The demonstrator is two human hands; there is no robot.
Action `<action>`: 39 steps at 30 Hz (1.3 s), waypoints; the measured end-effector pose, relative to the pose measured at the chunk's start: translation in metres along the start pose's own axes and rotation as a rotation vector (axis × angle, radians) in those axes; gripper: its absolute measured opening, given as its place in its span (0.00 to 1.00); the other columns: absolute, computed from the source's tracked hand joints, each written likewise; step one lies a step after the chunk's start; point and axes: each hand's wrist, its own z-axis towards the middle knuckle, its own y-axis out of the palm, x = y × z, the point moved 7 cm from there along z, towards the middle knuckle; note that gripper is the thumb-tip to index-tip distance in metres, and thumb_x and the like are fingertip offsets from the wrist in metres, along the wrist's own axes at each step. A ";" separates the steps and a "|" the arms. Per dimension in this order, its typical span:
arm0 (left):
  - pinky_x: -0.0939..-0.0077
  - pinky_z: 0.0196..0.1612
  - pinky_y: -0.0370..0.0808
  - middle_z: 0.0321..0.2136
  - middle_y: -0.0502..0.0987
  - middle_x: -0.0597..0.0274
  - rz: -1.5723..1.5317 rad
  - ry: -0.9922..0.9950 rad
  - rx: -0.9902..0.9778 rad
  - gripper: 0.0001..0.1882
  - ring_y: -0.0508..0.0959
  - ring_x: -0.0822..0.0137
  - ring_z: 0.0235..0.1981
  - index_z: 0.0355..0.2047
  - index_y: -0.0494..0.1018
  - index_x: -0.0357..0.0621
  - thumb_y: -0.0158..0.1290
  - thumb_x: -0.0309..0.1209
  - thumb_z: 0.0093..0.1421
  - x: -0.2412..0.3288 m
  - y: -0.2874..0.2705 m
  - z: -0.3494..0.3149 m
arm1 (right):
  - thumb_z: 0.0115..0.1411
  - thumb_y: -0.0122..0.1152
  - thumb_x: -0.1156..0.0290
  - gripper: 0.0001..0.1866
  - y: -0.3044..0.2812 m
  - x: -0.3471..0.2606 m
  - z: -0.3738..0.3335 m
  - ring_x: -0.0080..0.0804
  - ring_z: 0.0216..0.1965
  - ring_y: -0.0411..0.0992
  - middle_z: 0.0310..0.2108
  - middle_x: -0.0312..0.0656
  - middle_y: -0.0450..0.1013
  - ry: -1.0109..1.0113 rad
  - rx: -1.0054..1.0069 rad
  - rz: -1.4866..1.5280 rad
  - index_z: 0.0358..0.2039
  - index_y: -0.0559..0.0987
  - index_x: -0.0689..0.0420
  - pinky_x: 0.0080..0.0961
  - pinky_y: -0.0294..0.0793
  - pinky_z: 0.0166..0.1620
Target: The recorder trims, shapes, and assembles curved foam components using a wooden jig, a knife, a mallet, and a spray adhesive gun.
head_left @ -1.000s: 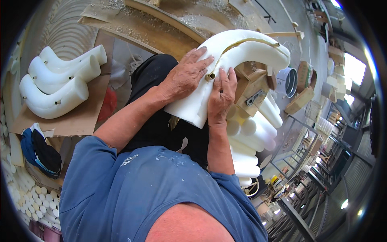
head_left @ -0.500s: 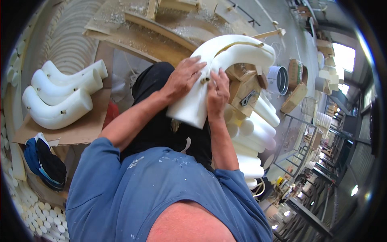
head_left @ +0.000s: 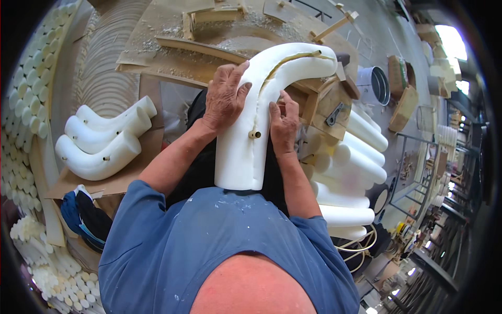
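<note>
A bent white piece that looks like foam (head_left: 235, 152) lies between my hands, its lower end against my shirt. A rough seam runs along its length, gaping at the bend, where a thin brass-coloured tube shows in the gap. A short brass-coloured tube end (head_left: 254, 135) pokes out of the seam lower down. My left hand (head_left: 226, 97) grips the left side just below the bend, thumb on top. On the inner side of the bend my right hand (head_left: 285, 118) presses with curled fingers, thumb beside the seam.
Several similar white bends (head_left: 99, 157) lie on cardboard at the left. Ahead is a wooden bench (head_left: 151, 63) strewn with white crumbs. Straight white cylinders (head_left: 361, 167) are stacked at the right, near a box with a dark tool (head_left: 333, 114). A metal bucket (head_left: 372, 86) stands farther off.
The white bend has come nearer my body and turned, so more of its seam faces up. My left hand has slid to its outer edge; my right hand still presses on the inner side.
</note>
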 end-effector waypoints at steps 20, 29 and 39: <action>0.60 0.66 0.65 0.57 0.74 0.48 -0.370 -0.088 -0.388 0.18 0.73 0.49 0.60 0.57 0.73 0.42 0.46 0.35 0.73 -0.032 0.033 0.032 | 0.65 0.62 0.76 0.15 0.009 0.018 0.031 0.34 0.39 0.74 0.38 0.43 0.75 -0.072 0.018 0.152 0.52 0.79 0.62 0.26 0.75 0.46; 0.65 0.72 0.56 0.70 0.60 0.48 -0.044 0.134 -0.324 0.24 0.60 0.51 0.71 0.67 0.67 0.48 0.41 0.40 0.75 -0.037 0.065 0.065 | 0.66 0.62 0.76 0.22 0.015 0.030 0.043 0.22 0.32 0.68 0.30 0.34 0.71 0.128 0.053 0.225 0.60 0.72 0.59 0.21 0.73 0.39; 0.63 0.74 0.51 0.73 0.55 0.51 -0.158 0.113 -0.514 0.25 0.54 0.52 0.74 0.70 0.65 0.48 0.39 0.38 0.75 -0.035 0.077 0.064 | 0.65 0.64 0.76 0.18 0.025 0.026 0.055 0.23 0.31 0.65 0.29 0.34 0.68 0.018 0.017 0.093 0.55 0.75 0.59 0.21 0.72 0.37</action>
